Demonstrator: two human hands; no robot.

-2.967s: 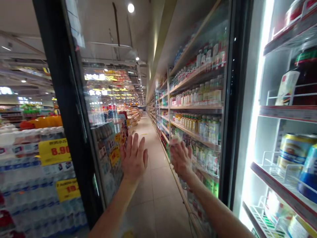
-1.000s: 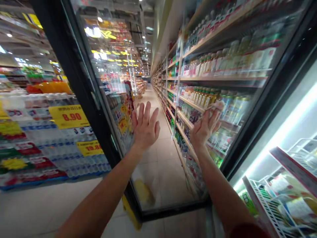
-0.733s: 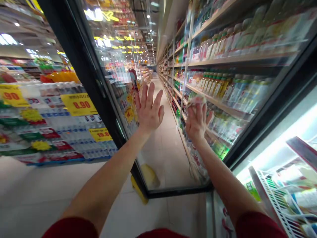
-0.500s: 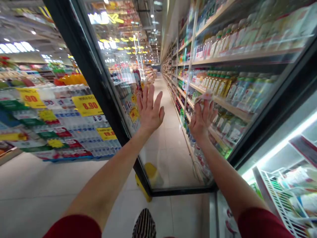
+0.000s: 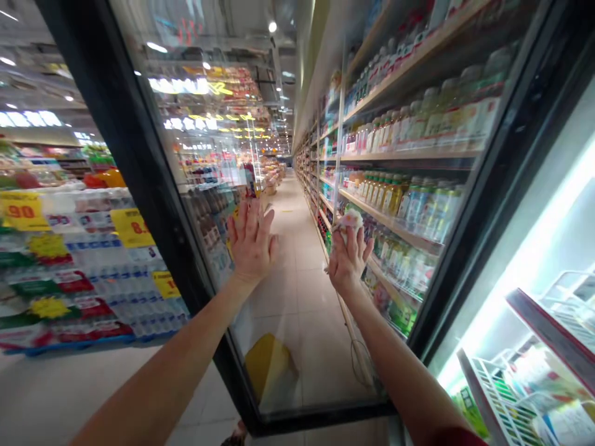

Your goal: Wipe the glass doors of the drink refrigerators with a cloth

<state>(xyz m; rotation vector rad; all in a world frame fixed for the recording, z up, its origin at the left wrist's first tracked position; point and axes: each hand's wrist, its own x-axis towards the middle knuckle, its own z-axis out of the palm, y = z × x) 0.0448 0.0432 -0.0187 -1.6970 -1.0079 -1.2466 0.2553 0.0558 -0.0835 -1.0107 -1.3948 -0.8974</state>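
Observation:
My left hand point(image 5: 251, 244) lies flat against the glass door point(image 5: 297, 322), its fingers spread and holding nothing. To its right, my right hand point(image 5: 346, 257) presses a crumpled whitish cloth point(image 5: 351, 218) with pinkish-orange spots onto the same pane. The cloth pokes out above the fingertips and at the left side of the palm. A thick black frame point(image 5: 134, 136) borders the door, which stands swung out from a lit fridge.
Wire shelves point(image 5: 502, 396) with packaged goods fill the fridge at right. Through the glass appear bottle shelves point(image 5: 395, 155) and a yellow object point(image 5: 267, 365) on the floor. Stacked packs point(image 5: 93, 272) with yellow price signs point(image 5: 132, 228) stand at left.
The view has shifted, so the door fills more of it. My right hand has moved left across the glass, closer to my left hand, with the cloth now showing more. My left hand stays spread.

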